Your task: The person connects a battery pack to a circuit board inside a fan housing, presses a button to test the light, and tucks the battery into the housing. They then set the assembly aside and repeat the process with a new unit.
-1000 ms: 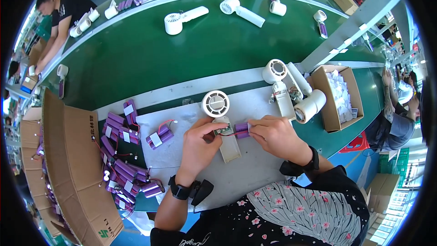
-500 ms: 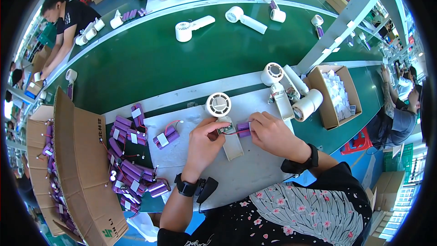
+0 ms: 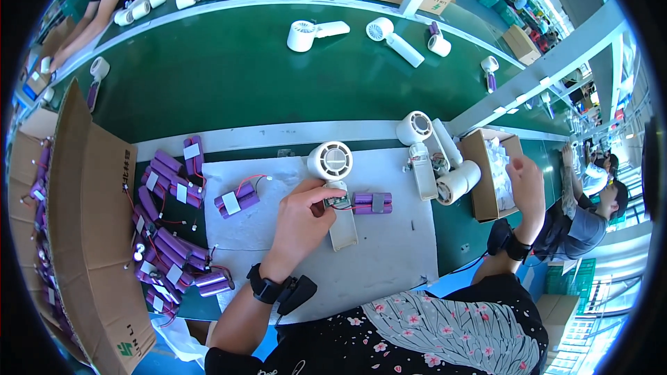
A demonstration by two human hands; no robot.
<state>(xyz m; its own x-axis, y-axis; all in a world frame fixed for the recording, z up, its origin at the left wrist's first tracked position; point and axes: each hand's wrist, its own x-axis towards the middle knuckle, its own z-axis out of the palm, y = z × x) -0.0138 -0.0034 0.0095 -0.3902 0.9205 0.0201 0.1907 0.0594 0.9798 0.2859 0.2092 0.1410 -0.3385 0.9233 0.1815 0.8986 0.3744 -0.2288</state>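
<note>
At the centre of the frame I am pinching the white handheld fan point(image 3: 330, 160) with the left hand point(image 3: 300, 222), thumb and forefinger nearly together at the circuit board point(image 3: 338, 202), while a purple battery pack point(image 3: 364, 199) is lying just to the right on the pale mat point(image 3: 389, 257). Toward the right of the frame I am holding the right hand point(image 3: 526, 186) beside a cardboard box point(image 3: 481, 191) of white pieces point(image 3: 498, 167), fingers loosely bent, and from here I am not managing to tell whether it is gripping anything.
</note>
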